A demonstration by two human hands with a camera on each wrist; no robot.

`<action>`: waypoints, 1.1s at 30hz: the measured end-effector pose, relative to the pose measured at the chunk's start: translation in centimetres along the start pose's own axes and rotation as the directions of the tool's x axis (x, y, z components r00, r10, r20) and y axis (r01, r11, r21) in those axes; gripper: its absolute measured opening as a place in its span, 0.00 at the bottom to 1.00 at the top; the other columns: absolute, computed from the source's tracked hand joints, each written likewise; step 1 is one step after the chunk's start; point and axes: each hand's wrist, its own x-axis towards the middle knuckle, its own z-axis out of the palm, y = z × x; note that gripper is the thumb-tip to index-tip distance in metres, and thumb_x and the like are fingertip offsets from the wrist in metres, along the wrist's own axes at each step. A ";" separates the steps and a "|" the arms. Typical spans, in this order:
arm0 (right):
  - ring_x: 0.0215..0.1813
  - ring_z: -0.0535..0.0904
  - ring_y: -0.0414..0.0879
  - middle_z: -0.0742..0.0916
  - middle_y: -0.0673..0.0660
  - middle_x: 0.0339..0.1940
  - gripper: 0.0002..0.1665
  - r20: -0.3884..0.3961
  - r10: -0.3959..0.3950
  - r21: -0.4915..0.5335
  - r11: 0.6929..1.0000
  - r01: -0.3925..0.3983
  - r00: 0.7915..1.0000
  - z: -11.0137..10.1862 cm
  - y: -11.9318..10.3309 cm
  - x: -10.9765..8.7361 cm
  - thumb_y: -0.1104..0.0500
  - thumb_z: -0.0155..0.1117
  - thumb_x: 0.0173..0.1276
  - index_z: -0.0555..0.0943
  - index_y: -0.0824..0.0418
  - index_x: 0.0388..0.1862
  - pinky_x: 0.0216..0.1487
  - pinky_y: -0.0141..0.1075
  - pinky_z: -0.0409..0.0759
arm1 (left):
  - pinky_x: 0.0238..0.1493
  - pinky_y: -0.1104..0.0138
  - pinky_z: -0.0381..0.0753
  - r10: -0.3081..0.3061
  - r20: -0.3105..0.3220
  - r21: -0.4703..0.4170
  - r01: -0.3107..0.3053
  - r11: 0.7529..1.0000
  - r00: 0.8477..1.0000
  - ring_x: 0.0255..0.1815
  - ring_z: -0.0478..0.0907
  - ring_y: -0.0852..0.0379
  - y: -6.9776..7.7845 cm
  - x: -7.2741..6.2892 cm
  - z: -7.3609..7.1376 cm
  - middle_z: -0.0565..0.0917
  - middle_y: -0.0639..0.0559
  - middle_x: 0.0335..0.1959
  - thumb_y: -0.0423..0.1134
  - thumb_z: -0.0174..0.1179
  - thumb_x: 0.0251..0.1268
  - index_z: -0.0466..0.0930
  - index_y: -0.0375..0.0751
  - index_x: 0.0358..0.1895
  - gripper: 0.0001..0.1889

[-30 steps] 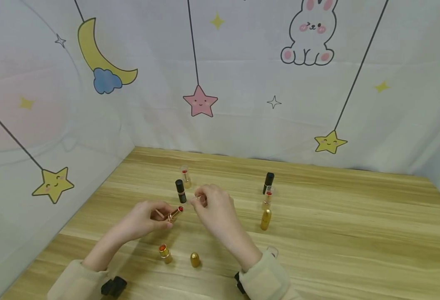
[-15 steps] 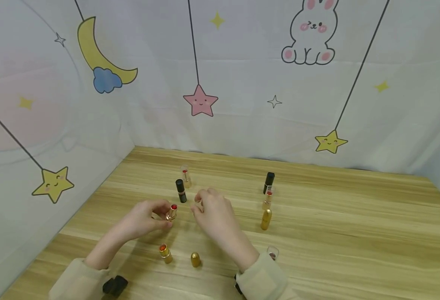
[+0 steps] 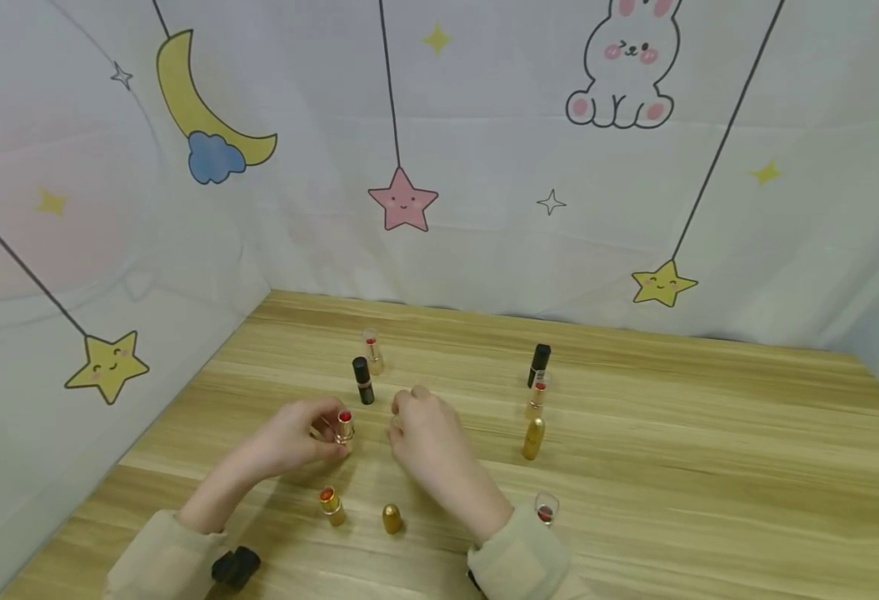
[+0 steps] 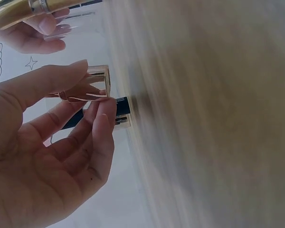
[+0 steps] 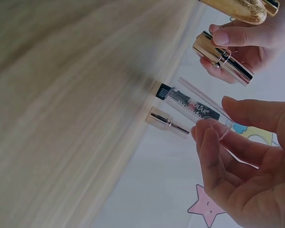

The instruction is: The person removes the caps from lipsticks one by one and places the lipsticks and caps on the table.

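Lipstick (image 3: 345,426) (slim, metallic gold, red-tipped) just went upright, our left hand (image 3: 292,433) gripping; our right hand (image 3: 426,429) pinches clear tubular plastic cap (image 5: 199,107), so still uncapped.

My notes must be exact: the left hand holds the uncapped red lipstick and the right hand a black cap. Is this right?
Black is wrong: the right wrist view shows a clear cap in the grip of the right hand. The rest stands.
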 end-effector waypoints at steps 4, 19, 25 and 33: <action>0.32 0.78 0.44 0.83 0.54 0.32 0.06 0.005 -0.016 -0.059 0.998 0.016 1.000 0.2 0.1 0.0 0.61 0.67 0.62 0.82 0.62 0.36 0.32 0.32 0.76 | 0.33 0.69 0.74 -0.007 0.014 0.016 0.006 1.000 1.000 0.30 0.75 0.61 -0.1 0.3 0.2 0.80 0.53 0.28 0.32 0.70 0.49 0.76 0.43 0.33 0.12; 0.31 0.77 0.44 0.83 0.54 0.32 0.07 0.034 -0.037 -0.142 0.989 0.042 0.999 0.6 0.1 0.0 0.62 0.67 0.59 0.82 0.61 0.36 0.32 0.33 0.75 | 0.30 0.68 0.71 -0.035 0.028 0.022 0.035 0.999 0.999 0.28 0.72 0.59 0.0 1.0 0.4 0.77 0.53 0.24 0.29 0.71 0.45 0.75 0.42 0.31 0.13; 0.30 0.76 0.44 0.82 0.53 0.31 0.06 0.044 -0.042 -0.155 0.987 0.048 0.998 0.7 -0.1 0.0 0.62 0.67 0.60 0.82 0.60 0.36 0.31 0.33 0.74 | 0.28 0.68 0.70 -0.069 0.032 0.016 0.068 0.998 0.997 0.27 0.71 0.58 0.0 1.3 0.3 0.76 0.53 0.23 0.26 0.69 0.44 0.76 0.42 0.33 0.14; 0.27 0.73 0.42 0.83 0.53 0.31 0.06 0.035 -0.063 -0.175 0.982 0.068 0.997 1.0 0.0 0.1 0.63 0.67 0.60 0.82 0.60 0.36 0.30 0.30 0.72 | 0.29 0.68 0.71 -0.071 0.038 0.034 0.070 0.997 0.997 0.27 0.72 0.58 0.0 1.3 0.3 0.78 0.52 0.25 0.26 0.69 0.43 0.76 0.42 0.33 0.14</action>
